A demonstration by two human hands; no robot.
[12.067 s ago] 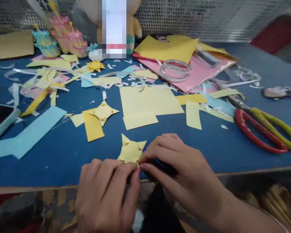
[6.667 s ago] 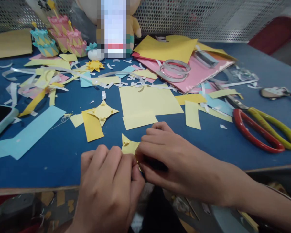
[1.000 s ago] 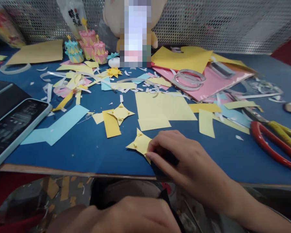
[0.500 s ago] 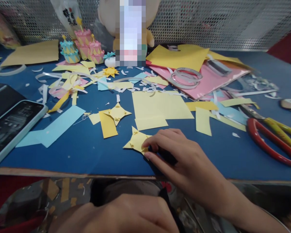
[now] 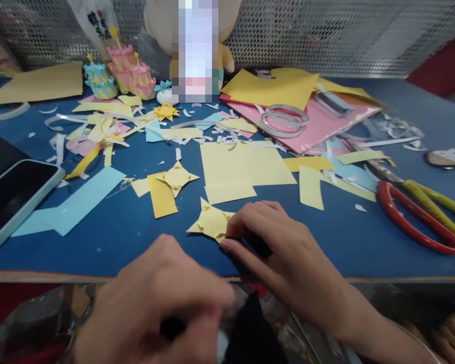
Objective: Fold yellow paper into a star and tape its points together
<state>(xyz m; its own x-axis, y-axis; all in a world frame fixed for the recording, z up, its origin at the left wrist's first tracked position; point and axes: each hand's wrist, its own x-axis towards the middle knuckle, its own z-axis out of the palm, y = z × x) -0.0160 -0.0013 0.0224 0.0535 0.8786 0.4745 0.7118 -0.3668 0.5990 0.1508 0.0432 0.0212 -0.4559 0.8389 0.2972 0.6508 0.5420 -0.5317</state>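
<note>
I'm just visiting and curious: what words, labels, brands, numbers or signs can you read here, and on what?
None can be read with certainty.
Plastic bag at the back: dark characters, too blurred to read.
Phone: dark screen, no legible text.
Pixelated patch at the back: nothing legible.
Scissors: any marking on the yellow handle is too faint to read.
Paper star at the right hand: no writing visible.

My paper star [image 5: 211,221] is pale yellow. My table [image 5: 72,253] is blue. My scissors [image 5: 390,174] have a red handle [image 5: 384,199] and a yellow handle [image 5: 419,195].
</note>
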